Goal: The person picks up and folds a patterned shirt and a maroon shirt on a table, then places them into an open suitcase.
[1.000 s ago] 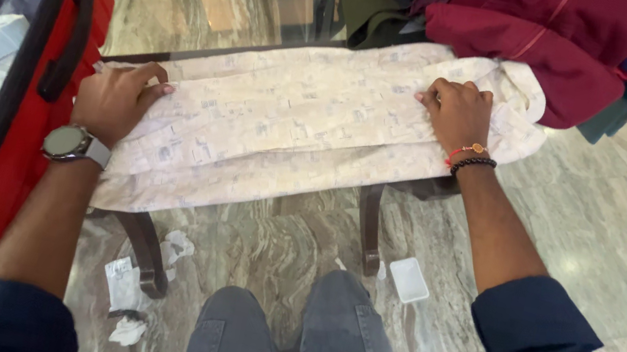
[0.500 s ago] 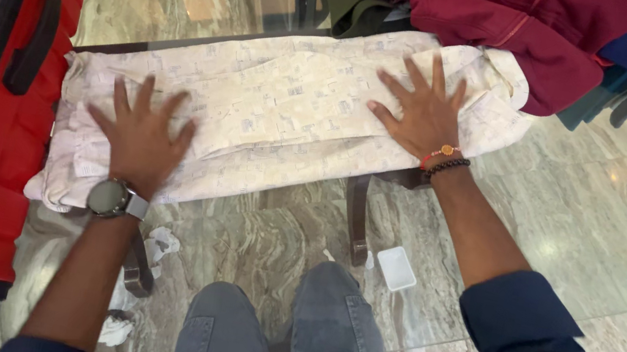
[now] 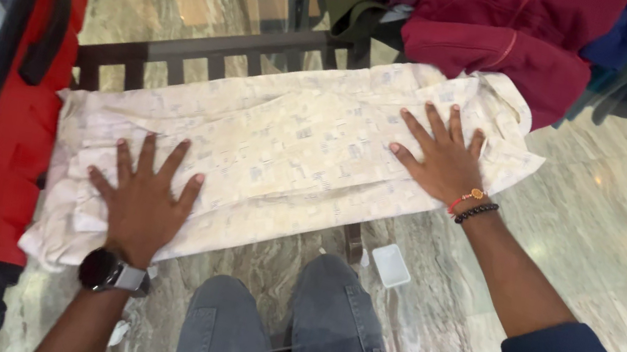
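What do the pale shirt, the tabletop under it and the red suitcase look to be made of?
The shirt, flat under both the left hand and right hand, looks like thin woven cloth, perhaps cotton: matte, creased. The tabletop seems to be clear glass: glossy, with the floor showing through. The suitcase looks like hard, smooth plastic with a slight sheen.

The red suitcase [image 3: 1, 147] is cut off at 9 o'clock, so only part of its open inside can be made out. The clothes pile [image 3: 511, 30] at 12 to 1 o'clock is chopped by the top edge (single garments can't be told apart). The shirt's [image 3: 275, 152] print is too small to be read. Cloth under both palms is hidden.
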